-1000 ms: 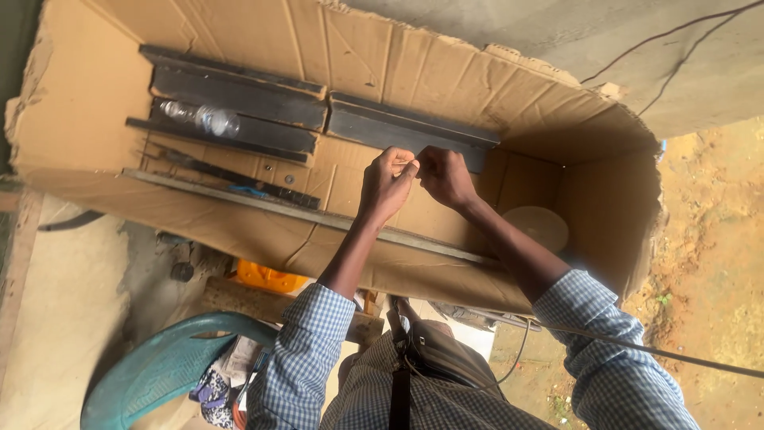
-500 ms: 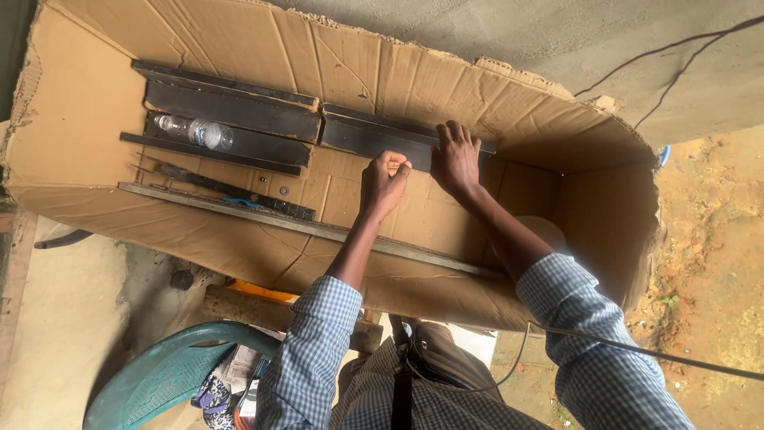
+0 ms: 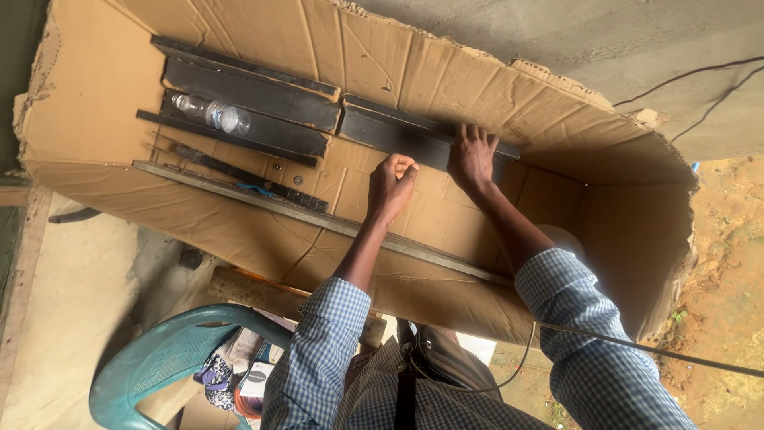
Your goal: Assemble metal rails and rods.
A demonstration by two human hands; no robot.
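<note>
At the bottom of the frame are my two arms in checked blue sleeves. A green plastic chair (image 3: 151, 350) sits at the lower left.

A little farther up, in the middle of the frame, my left hand (image 3: 391, 185) is closed in a loose fist. It rests on the bare cardboard (image 3: 239, 28) that covers the desk. I cannot tell if it pinches something small.

Just right of it, my right hand (image 3: 473, 156) lies open and flat, fingers spread. It presses on the right end of a long dark metal bar (image 3: 398, 134). That bar lies across the middle of the frame, close to the far cardboard wall.

A thin grey strip (image 3: 318, 219) runs along the near side, under my arms. Farther off, at the upper left, lie more dark bars (image 3: 255, 95), and a clear plastic bottle (image 3: 213, 114) lies on its side on them.

I think I am setting this bar in its place, holding it down so it will not slide. Next I would need a firm, flat push with my right hand, and I must keep the bar straight beside the others.
</note>
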